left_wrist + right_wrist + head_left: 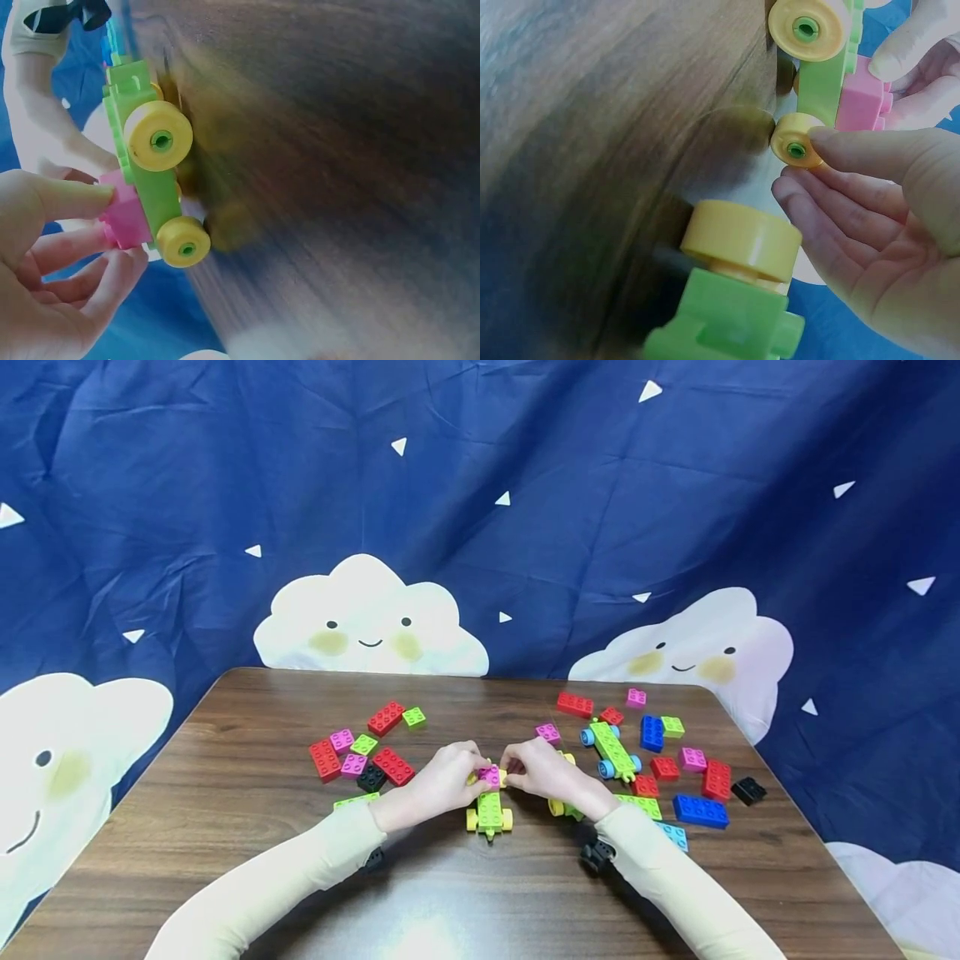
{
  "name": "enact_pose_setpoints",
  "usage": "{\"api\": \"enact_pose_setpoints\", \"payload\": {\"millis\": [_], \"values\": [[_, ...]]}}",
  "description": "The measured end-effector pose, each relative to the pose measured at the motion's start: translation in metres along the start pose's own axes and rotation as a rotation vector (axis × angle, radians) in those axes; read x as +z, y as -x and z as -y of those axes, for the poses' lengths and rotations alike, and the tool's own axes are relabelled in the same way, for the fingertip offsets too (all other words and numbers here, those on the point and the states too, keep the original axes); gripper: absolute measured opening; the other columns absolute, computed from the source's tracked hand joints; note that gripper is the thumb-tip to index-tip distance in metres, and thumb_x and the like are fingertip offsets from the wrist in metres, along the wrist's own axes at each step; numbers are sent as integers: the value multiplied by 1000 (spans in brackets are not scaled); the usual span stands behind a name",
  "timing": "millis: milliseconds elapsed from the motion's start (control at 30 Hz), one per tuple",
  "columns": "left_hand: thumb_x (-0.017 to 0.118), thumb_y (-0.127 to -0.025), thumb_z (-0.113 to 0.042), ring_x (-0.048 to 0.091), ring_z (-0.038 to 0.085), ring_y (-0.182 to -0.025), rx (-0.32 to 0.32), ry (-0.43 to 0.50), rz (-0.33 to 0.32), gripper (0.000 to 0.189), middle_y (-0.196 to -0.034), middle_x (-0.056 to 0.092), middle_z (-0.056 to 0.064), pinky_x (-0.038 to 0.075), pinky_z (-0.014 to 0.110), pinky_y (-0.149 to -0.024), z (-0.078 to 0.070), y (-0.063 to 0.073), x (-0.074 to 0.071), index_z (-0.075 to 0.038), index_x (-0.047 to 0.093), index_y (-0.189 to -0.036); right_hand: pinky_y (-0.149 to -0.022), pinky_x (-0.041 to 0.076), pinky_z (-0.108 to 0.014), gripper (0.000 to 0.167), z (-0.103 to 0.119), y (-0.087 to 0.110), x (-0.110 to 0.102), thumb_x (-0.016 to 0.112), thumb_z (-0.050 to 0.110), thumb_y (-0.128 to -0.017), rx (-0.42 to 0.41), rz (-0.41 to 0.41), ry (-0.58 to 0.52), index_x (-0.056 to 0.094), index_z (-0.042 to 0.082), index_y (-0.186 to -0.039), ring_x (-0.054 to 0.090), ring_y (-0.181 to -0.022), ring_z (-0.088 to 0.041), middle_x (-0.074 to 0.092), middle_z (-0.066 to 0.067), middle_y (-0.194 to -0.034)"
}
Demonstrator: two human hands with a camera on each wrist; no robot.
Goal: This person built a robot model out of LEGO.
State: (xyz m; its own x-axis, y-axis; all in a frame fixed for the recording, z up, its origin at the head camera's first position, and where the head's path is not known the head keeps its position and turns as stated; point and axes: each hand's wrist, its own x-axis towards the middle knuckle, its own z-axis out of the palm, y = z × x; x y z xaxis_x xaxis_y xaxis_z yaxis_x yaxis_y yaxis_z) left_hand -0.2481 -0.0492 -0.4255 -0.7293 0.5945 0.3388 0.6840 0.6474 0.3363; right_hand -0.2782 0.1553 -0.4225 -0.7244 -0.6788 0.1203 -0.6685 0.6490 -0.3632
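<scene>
The left hand is pinching one pink brick on the far end of one green car, mid-table. The right hand is pinching one of the car's four yellow wheels. Three red bricks are lying left; two blue bricks, right.
</scene>
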Motion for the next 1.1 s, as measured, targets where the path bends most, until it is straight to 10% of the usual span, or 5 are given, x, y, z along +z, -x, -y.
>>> {"api": "enact_pose_setpoints", "payload": {"millis": [333, 1100], "values": [[81, -82, -24, 57, 16, -78, 17, -39, -46, 22, -84, 62, 4, 49, 28, -68, 2, 2, 1, -7, 79, -97, -66, 52, -16, 9, 0, 0, 0, 75, 7, -83, -18, -5, 2, 69, 3, -89, 65, -71, -7, 73, -6, -81], [77, -86, -19, 63, 18, -85, 1, 86, 81, 25, -94, 70, 6, 48, 20, -70, 14, 2, -6, -5, 76, -108, -65, 51, -15, 8, 2, 1, -2, 74, 7, -84, -5, 9, -7, 69, 3, -88, 65, -71, -8, 73, -7, -81]]}}
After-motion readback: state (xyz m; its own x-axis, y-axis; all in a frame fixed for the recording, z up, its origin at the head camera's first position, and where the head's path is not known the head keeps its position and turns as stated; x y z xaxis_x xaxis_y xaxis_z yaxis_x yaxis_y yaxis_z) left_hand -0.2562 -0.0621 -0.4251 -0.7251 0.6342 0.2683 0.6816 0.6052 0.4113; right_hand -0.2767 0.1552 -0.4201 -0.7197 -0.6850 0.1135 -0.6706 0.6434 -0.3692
